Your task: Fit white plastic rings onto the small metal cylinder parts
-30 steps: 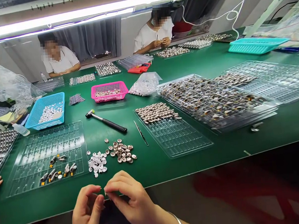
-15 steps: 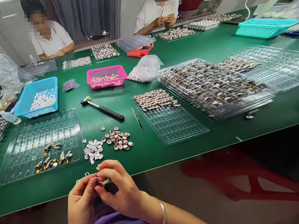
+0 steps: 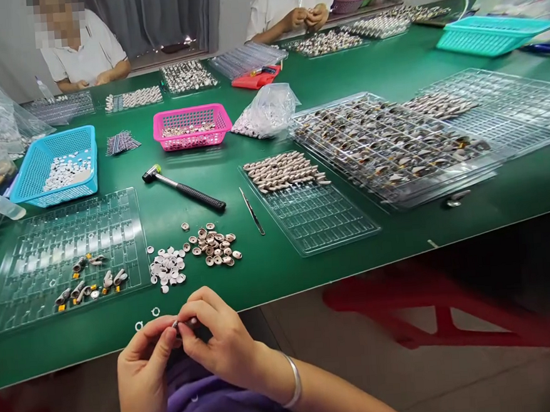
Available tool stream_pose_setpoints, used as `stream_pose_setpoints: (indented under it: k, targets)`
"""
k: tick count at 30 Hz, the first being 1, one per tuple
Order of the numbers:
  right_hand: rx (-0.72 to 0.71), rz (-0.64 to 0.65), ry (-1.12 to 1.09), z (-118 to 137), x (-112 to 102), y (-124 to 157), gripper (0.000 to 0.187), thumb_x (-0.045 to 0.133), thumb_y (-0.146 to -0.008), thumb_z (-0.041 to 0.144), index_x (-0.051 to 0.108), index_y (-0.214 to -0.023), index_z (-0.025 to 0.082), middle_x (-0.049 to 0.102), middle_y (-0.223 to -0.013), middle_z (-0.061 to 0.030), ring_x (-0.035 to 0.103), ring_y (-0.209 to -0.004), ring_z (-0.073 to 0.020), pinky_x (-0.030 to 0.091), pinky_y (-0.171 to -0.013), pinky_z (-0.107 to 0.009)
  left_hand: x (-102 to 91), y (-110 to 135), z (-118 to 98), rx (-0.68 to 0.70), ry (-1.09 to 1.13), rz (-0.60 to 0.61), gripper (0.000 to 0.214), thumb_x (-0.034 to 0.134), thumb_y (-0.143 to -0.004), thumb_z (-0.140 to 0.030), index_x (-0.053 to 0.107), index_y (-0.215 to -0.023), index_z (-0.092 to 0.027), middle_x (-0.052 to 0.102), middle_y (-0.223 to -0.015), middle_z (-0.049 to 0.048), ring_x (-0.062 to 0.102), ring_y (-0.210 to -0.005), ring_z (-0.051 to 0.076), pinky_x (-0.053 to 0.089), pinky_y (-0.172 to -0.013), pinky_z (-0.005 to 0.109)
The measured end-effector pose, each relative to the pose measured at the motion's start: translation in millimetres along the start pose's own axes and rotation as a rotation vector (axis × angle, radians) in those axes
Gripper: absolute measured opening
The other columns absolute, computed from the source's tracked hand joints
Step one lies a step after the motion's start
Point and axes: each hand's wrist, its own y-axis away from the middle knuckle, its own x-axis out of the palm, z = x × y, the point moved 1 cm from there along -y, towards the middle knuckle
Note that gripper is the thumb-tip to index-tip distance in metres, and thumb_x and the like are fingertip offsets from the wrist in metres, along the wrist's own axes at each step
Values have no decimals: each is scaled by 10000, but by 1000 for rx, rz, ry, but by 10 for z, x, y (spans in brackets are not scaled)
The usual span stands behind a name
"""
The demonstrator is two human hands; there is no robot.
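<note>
Just off the table's near edge, my left hand (image 3: 143, 372) and my right hand (image 3: 223, 341) meet, fingertips pinched together. Between them is a small earbud housing (image 3: 193, 322), mostly covered by the fingers, with its stem end poking out at the right. White rings (image 3: 139, 326) lie on the table just beyond my left hand. Farther in are a pile of white discs (image 3: 167, 268) and a pile of beige round caps (image 3: 215, 245). To their left, a clear tray (image 3: 29, 264) carries several grey earbud pieces (image 3: 77, 290) with orange tabs.
A hammer (image 3: 184, 188) and tweezers (image 3: 251, 211) lie mid-table. Behind them stand a blue basket (image 3: 19, 183), a pink basket (image 3: 193, 140) and a plastic bag (image 3: 271, 109). Filled trays (image 3: 383, 142) are stacked at right. Two people sit across; a red stool (image 3: 442, 313) is below.
My right fingers have closed in from a looser, more spread pose to pinch the small housing against my left fingertips. The camera view has shifted slightly.
</note>
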Motion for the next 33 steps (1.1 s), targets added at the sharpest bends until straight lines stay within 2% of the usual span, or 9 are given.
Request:
stream_pose_setpoints:
  k: [6,10,12,15,18,21,26,33]
  targets:
    - [-20,-42,-52,8,17,15,102,560,-872,125,583,-943,195,522,-855,-34,549,-747,-142,546,-615,-221,25,35,-50,-3,6,16,240,897,-591,-340,799,-770,-214,786,-818,30,711,-747,162,590,-730,213]
    - [-78,-10,-34,16,-18,19,87,541,-906,142,585,-961,193,547,-861,-43,559,-764,-150,551,-647,-239,-21,46,-48,27,-31,41,227,882,-622,-344,795,-776,-202,780,-844,46,705,-767,177,585,-730,230]
    - [-130,13,-3,20,-57,21,94,537,-914,138,583,-982,182,558,-872,-54,558,-773,-154,550,-667,-245,-31,59,-65,17,-38,81,234,867,-645,-369,792,-784,-196,772,-845,52,693,-740,174,577,-706,237]
    - [-229,44,45,24,-123,21,112,506,-933,132,582,-1004,171,564,-878,-65,553,-771,-156,547,-682,-255,4,84,-154,-75,-18,151,253,851,-665,-404,778,-770,-186,734,-769,34,642,-653,139,544,-644,225]
    - [-325,71,82,25,-178,22,126,480,-951,132,584,-1006,177,584,-903,-73,571,-794,-156,540,-705,-266,58,94,-269,-197,17,274,256,876,-631,-381,747,-714,-176,668,-691,0,570,-603,98,488,-593,191]
    - [-387,89,91,24,-211,22,140,456,-956,122,576,-989,186,605,-905,-71,581,-779,-152,531,-700,-278,60,73,-315,-253,32,393,253,893,-609,-343,720,-681,-173,612,-657,-25,521,-573,74,441,-579,179]
    - [-459,112,67,28,-227,12,168,414,-977,136,572,-965,192,629,-865,-65,574,-731,-147,541,-672,-282,-12,20,-261,-233,27,477,216,889,-610,-266,695,-640,-175,583,-673,-15,529,-635,105,440,-608,205]
    - [-595,112,115,-25,-260,39,168,556,-888,78,604,-800,213,657,-867,-51,580,-761,-157,543,-634,-286,-42,37,-302,-144,-90,542,158,856,-663,-257,717,-667,-181,584,-695,5,548,-655,127,458,-622,227]
